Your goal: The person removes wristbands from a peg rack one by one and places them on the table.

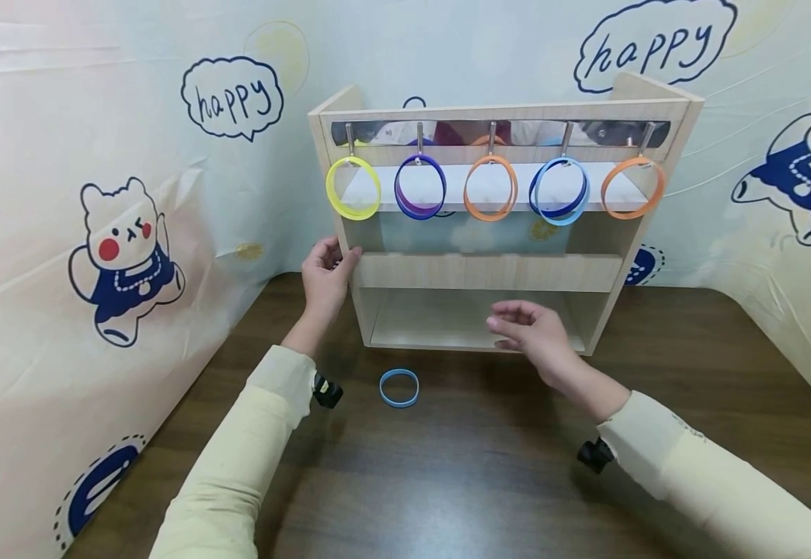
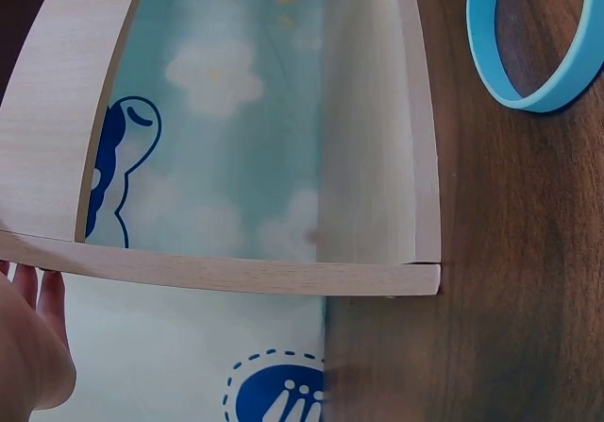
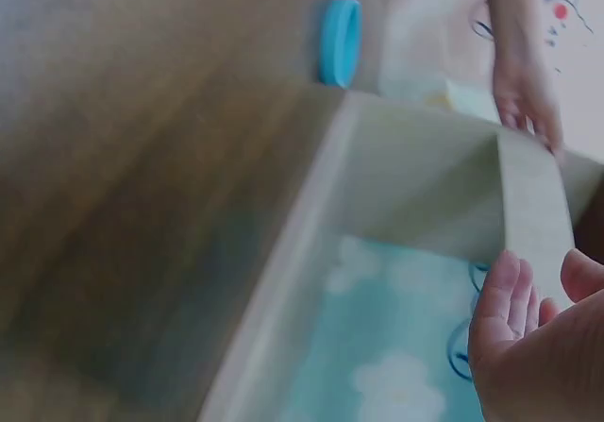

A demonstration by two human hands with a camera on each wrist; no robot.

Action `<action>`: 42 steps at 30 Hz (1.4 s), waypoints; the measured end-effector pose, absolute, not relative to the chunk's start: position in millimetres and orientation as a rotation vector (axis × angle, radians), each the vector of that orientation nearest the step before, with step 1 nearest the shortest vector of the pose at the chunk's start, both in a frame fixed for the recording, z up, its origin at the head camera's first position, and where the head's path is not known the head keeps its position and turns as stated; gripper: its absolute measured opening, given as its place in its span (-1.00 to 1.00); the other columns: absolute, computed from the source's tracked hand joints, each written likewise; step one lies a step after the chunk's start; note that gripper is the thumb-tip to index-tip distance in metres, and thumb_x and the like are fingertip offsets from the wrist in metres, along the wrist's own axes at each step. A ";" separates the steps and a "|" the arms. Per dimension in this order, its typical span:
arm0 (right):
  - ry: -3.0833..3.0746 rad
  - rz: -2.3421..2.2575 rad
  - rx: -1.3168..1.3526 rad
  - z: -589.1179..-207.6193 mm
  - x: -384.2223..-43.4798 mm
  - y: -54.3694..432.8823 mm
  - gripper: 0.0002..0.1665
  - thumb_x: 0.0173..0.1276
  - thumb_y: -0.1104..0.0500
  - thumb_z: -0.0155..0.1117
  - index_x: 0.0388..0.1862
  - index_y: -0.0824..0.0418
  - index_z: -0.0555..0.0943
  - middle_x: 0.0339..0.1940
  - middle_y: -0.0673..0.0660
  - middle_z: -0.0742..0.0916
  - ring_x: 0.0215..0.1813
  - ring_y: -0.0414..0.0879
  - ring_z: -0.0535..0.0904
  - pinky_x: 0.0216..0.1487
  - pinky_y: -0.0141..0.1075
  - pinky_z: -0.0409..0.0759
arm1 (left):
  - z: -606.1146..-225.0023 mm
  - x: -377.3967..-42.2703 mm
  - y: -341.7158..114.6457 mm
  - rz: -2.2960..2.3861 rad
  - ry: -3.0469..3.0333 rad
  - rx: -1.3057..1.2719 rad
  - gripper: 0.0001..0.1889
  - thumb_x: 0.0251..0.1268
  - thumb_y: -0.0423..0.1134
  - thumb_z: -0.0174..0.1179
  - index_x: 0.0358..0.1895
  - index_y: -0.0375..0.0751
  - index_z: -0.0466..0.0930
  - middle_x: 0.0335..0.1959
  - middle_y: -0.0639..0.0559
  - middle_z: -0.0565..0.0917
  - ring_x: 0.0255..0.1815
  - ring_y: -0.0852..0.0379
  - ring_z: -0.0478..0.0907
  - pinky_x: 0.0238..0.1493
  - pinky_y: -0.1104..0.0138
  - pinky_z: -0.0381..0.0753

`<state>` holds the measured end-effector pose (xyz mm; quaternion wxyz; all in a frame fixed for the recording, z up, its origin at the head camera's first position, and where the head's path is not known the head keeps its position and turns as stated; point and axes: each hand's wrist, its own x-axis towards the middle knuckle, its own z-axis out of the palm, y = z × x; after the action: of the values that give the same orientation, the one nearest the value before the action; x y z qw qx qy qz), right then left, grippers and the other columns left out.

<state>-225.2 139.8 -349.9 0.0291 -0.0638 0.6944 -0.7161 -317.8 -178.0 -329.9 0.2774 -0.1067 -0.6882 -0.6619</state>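
Observation:
A light wooden rack [image 1: 489,272] stands on the table, with colored silicone wristbands hanging from its metal hooks. My left hand [image 1: 325,279] grips the left side panel, its thumb at the front edge; the left wrist view shows fingers [image 2: 47,304] against the outer face. In front of the lower shelf, my right hand [image 1: 534,338] is held in the air, fingers loosely bent and nothing in it. A light blue wristband [image 1: 399,388] lies on the table before the rack, between the two forearms. It also appears near the rack's corner in the right wrist view.
From left to right hang a yellow band [image 1: 353,189], a dark blue and purple pair [image 1: 420,187], an orange band [image 1: 491,189], a light and dark blue pair [image 1: 559,192] and another orange band [image 1: 633,189]. A printed cloth [image 1: 238,194] surrounds the brown table [image 1: 447,481].

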 end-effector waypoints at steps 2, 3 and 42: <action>2.150 -2.233 -0.204 -342.9 -224.6 147.5 -0.60 0.35 0.25 0.31 0.12 0.38 0.50 -0.17 0.10 0.68 -0.09 -0.06 0.66 -0.08 -0.16 0.63 | -329.5 -317.0 -178.5 -1.784 -1.846 -0.292 -0.67 0.26 -0.24 0.31 0.06 -0.26 0.59 -0.07 -0.18 0.63 -0.14 0.08 0.52 -0.19 0.36 0.53; 2.159 -2.244 -0.206 -339.6 -224.4 151.2 -0.60 0.36 0.23 0.31 0.12 0.37 0.50 -0.18 0.09 0.68 -0.09 -0.07 0.66 -0.08 -0.18 0.63 | -329.3 -316.9 -178.6 -1.788 -1.845 -0.293 -0.67 0.26 -0.24 0.31 0.06 -0.26 0.59 -0.06 -0.21 0.62 -0.14 0.09 0.52 -0.20 0.37 0.53; 1.753 -2.974 -0.057 -251.5 -215.9 259.1 -0.43 0.15 0.28 0.46 0.16 0.22 0.51 -0.12 0.12 0.70 -0.18 -0.10 0.71 -0.23 -0.31 0.64 | -309.2 -292.9 -171.3 -1.812 -1.876 -0.283 -0.68 0.28 -0.35 0.26 0.07 -0.38 0.55 -0.09 -0.12 0.63 -0.13 0.10 0.51 -0.15 0.37 0.53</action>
<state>-215.9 259.1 -251.5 -0.1546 -0.0163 0.5016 -0.8510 -292.9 -171.3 -309.2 0.2563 -0.1041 -0.6912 -0.6676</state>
